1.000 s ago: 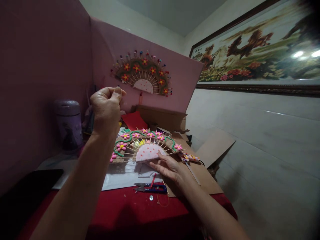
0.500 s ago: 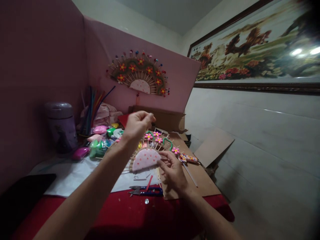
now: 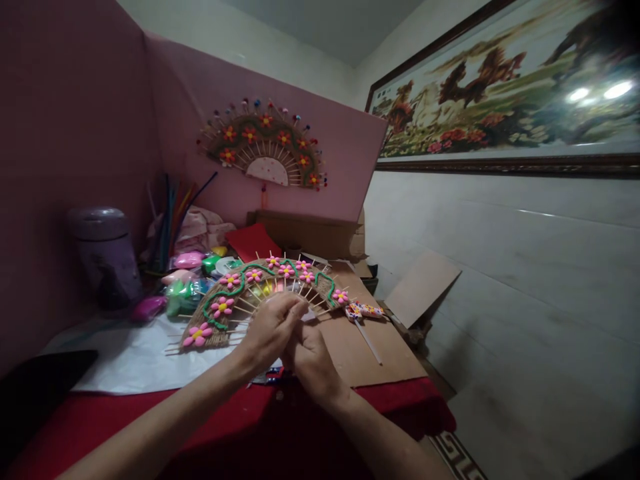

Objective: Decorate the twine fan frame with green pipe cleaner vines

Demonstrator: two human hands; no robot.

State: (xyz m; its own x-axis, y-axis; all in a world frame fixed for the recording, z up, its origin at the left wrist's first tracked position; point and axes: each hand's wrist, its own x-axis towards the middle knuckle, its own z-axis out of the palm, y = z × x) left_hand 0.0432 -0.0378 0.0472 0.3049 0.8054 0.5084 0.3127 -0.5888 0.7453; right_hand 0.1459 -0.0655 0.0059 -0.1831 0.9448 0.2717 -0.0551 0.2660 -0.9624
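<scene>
My left hand [image 3: 274, 328] and my right hand [image 3: 313, 360] are closed and meet in front of the handmade fan [image 3: 216, 297]. Whatever lies between their fingers is hidden. The fan has thin wooden sticks, a brown twine band, pink flowers with yellow centres and a wavy green vine. Behind my hands, its pale half-round base is almost wholly covered. Blue-handled snips [image 3: 274, 375] show in part below my left hand, on the table.
A second fan [image 3: 267, 143] hangs on the pink board. Packs of coloured clay [image 3: 187, 297] and a lidded flask [image 3: 106, 257] stand left. Cardboard [image 3: 373, 347] lies to the right, with a patterned glue gun or similar tool [image 3: 365, 310] on it.
My left hand has come down from above the fan to meet my right hand. My right hand has moved left from the base's edge and closed. The view has shifted slightly.
</scene>
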